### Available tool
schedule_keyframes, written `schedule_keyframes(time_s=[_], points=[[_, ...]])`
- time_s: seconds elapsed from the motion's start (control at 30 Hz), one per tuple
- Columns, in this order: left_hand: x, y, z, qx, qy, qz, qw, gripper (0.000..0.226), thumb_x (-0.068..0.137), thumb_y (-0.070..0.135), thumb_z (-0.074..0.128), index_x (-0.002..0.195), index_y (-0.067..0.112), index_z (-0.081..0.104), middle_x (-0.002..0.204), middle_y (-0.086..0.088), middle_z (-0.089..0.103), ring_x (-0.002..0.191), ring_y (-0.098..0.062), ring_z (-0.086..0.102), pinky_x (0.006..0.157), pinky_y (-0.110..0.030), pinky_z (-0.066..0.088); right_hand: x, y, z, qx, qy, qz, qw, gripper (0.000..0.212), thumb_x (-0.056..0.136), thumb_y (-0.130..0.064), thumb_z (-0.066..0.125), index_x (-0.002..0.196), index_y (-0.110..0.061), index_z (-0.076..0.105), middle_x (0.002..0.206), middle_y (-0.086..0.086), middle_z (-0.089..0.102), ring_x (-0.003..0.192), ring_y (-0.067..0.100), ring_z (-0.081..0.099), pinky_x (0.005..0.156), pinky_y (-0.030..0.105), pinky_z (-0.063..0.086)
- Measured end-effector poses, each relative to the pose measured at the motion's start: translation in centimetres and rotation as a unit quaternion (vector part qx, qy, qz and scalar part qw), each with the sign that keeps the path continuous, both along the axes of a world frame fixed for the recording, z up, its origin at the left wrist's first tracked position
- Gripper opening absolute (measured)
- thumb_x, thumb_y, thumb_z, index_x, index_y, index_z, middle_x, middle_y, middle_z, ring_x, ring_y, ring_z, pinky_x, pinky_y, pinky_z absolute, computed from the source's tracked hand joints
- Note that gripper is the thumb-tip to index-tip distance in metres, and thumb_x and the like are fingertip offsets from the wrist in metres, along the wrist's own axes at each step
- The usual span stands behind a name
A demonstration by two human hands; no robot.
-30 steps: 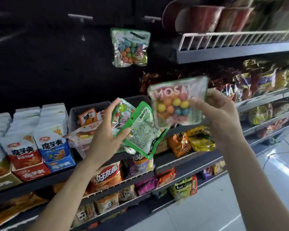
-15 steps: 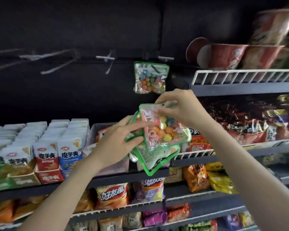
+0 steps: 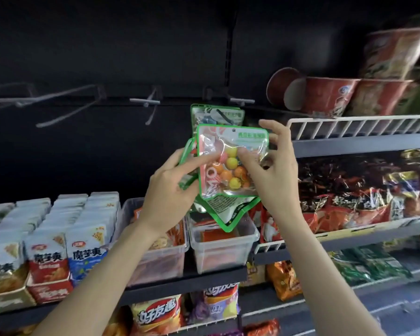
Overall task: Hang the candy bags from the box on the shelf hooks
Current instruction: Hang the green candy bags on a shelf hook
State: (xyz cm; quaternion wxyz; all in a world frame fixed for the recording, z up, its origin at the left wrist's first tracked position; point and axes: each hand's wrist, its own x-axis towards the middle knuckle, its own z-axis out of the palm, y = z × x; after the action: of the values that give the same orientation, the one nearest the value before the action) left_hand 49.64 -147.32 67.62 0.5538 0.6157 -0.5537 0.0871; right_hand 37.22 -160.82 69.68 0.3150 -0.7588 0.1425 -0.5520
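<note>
Dark shop shelving (image 3: pixel 349 149) with a hook rail (image 3: pixel 143 101). One green-edged clear candy bag (image 3: pixel 217 115) hangs there; just below, both hands, left (image 3: pixel 170 190) and right (image 3: pixel 274 173), pinch another (image 3: pixel 230 163), the left gripping spare bags (image 3: pixel 226 212) behind it.

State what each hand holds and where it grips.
Right hand pinches the front candy bag at its right side; left hand grips the spare bags behind, left edge.
</note>
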Motion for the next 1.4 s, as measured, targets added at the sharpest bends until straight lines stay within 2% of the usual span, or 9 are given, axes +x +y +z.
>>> schedule_keyframes(time_s=[0.17, 0.3, 0.43, 0.57, 0.7, 0.97, 1.07, 1.27, 1.4], points=[[1.0, -0.1, 0.2, 0.045, 0.0, 0.018, 0.999, 0.058, 0.09, 0.001, 0.061, 0.128, 0.046, 0.057, 0.122, 0.019, 0.051, 0.117, -0.003, 0.052, 0.094, -0.03, 0.051, 1.4, -0.5, 0.1, -0.001, -0.008, -0.03, 1.0, 0.035, 0.089, -0.023, 0.07, 0.123, -0.024, 0.062, 0.122, 0.003, 0.05, 0.091, 0.003, 0.049, 0.079, 0.008, 0.039], [1.8, 0.5, 0.2, 0.072, -0.011, 0.017, 0.997, 0.059, 0.091, 0.008, 0.062, 0.131, 0.049, 0.049, 0.123, 0.024, 0.049, 0.112, 0.007, 0.051, 0.091, -0.025, 0.053, 2.0, -1.3, 0.3, -0.023, -0.034, -0.058, 0.997, 0.031, 0.087, -0.019, 0.071, 0.118, -0.019, 0.066, 0.125, 0.008, 0.047, 0.107, -0.002, 0.042, 0.084, -0.001, 0.029], [2.2, 0.5, 0.0, 0.084, -0.027, 0.033, 0.996, 0.059, 0.091, 0.012, 0.063, 0.135, 0.047, 0.045, 0.124, 0.035, 0.042, 0.116, 0.021, 0.04, 0.097, -0.008, 0.039, 2.2, -1.9, 0.4, -0.032, -0.011, -0.05, 0.998, 0.034, 0.087, -0.023, 0.071, 0.121, -0.021, 0.066, 0.128, 0.008, 0.047, 0.099, -0.011, 0.044, 0.084, 0.005, 0.037], [2.3, 0.5, -0.1, 0.08, -0.032, 0.042, 0.995, 0.058, 0.091, 0.014, 0.063, 0.135, 0.046, 0.044, 0.127, 0.034, 0.041, 0.119, 0.022, 0.036, 0.096, 0.001, 0.03, 2.5, -1.6, 0.5, -0.017, -0.001, -0.044, 0.999, 0.035, 0.089, -0.027, 0.069, 0.123, -0.024, 0.064, 0.13, 0.005, 0.046, 0.113, 0.022, 0.052, 0.098, 0.039, 0.045], [2.4, 0.6, 0.2, 0.08, -0.043, 0.048, 0.995, 0.058, 0.09, 0.013, 0.064, 0.136, 0.044, 0.045, 0.125, 0.029, 0.045, 0.117, 0.019, 0.041, 0.094, 0.003, 0.03, 2.7, -1.4, 0.4, -0.022, 0.009, -0.057, 0.998, 0.033, 0.093, -0.027, 0.064, 0.125, -0.026, 0.063, 0.127, 0.004, 0.048, 0.106, -0.003, 0.047, 0.084, 0.002, 0.036], [2.3, 0.5, 0.2, 0.094, -0.038, 0.05, 0.994, 0.06, 0.09, 0.013, 0.065, 0.136, 0.046, 0.045, 0.125, 0.017, 0.052, 0.114, 0.001, 0.052, 0.093, -0.025, 0.049, 2.8, -0.9, -0.4, -0.03, 0.003, -0.1, 0.994, 0.032, 0.094, -0.025, 0.062, 0.126, -0.022, 0.064, 0.121, 0.003, 0.049, 0.077, -0.032, 0.038, 0.071, -0.005, 0.031], [2.3, 0.6, 0.4, 0.1, -0.028, 0.044, 0.994, 0.06, 0.091, 0.013, 0.064, 0.136, 0.047, 0.045, 0.123, 0.021, 0.052, 0.114, 0.0, 0.053, 0.093, -0.035, 0.052, 2.9, -0.8, -0.4, -0.038, 0.008, -0.111, 0.993, 0.031, 0.094, -0.025, 0.061, 0.126, -0.022, 0.064, 0.133, 0.007, 0.044, 0.082, -0.031, 0.038, 0.069, -0.002, 0.033], [2.7, 0.1, 0.9, 0.114, -0.024, 0.061, 0.991, 0.06, 0.091, 0.015, 0.063, 0.133, 0.051, 0.042, 0.118, 0.03, 0.047, 0.113, 0.007, 0.047, 0.088, -0.002, 0.033, 3.8, -1.2, 0.2, -0.038, 0.021, -0.113, 0.993, 0.033, 0.096, -0.025, 0.058, 0.128, -0.018, 0.062, 0.141, 0.009, 0.038, 0.086, -0.033, 0.035, 0.069, -0.001, 0.031], [3.1, 0.0, 0.8, 0.119, -0.018, 0.076, 0.99, 0.062, 0.091, 0.015, 0.063, 0.138, 0.049, 0.04, 0.122, 0.026, 0.046, 0.114, 0.007, 0.042, 0.09, -0.004, 0.032, 4.6, -1.5, 0.0, -0.061, 0.106, -0.074, 0.99, 0.053, 0.095, -0.037, 0.057, 0.144, -0.021, 0.044, 0.155, 0.003, 0.016, 0.114, 0.0, 0.047, 0.081, 0.016, 0.034]])
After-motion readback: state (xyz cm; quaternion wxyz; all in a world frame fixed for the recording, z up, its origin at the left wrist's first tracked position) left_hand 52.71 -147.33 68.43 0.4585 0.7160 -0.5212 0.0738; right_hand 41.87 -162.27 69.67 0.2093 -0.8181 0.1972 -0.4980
